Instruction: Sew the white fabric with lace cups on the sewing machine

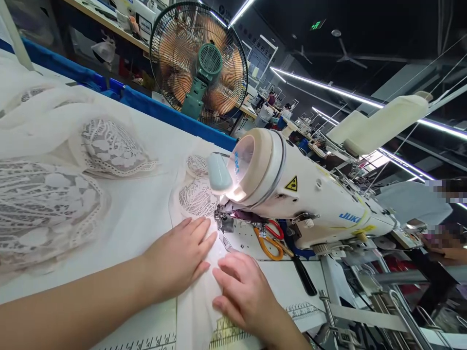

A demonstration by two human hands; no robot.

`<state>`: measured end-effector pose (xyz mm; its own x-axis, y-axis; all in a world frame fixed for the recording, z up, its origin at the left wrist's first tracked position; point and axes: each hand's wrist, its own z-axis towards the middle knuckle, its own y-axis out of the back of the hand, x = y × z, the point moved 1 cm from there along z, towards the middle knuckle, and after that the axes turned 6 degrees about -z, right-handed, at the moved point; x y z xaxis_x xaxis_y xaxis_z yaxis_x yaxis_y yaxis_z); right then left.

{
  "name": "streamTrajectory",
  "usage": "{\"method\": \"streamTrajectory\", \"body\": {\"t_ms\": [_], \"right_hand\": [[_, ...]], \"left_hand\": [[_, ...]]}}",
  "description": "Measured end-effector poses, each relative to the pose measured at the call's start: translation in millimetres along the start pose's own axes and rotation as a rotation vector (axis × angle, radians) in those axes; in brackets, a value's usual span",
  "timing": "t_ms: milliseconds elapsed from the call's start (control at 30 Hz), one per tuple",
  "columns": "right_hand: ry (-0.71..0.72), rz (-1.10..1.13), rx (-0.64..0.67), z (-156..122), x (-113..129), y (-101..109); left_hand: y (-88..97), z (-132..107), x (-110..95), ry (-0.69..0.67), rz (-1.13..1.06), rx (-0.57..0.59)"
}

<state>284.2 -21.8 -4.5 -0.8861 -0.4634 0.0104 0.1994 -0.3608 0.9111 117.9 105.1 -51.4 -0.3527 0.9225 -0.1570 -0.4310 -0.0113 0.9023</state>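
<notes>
White sheer fabric runs beneath the presser foot of a sewing machine. Its lace part lies just behind the foot. My left hand rests flat on the fabric, left of the foot, fingers stretched forward. To the right, my right hand has bent fingertips at the fabric's edge, with a gap between thumb and index finger. A small metal piece shows between the foot and my right hand; I cannot tell whether the hand touches it.
More white lace pieces spread over the left of the table. Orange-handled scissors and a black-handled tool lie under the machine arm. A ruler strip marks the front edge. A large fan stands behind; people are in the distance.
</notes>
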Motion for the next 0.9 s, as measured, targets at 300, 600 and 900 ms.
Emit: {"method": "streamTrajectory", "body": {"t_ms": [300, 600, 900], "right_hand": [[-0.022, 0.037, -0.12, 2.3, 1.6, 1.0], [-0.046, 0.04, -0.187, 1.8, 1.4, 3.5], [-0.056, 0.05, -0.21, 0.7, -1.6, 3.5]], "left_hand": [[-2.9, 0.1, -4.6, 0.042, 0.012, 0.002], [11.5, 1.4, -11.2, 0.039, 0.031, -0.006], [22.4, 1.1, -17.2, 0.025, 0.002, 0.019]]}}
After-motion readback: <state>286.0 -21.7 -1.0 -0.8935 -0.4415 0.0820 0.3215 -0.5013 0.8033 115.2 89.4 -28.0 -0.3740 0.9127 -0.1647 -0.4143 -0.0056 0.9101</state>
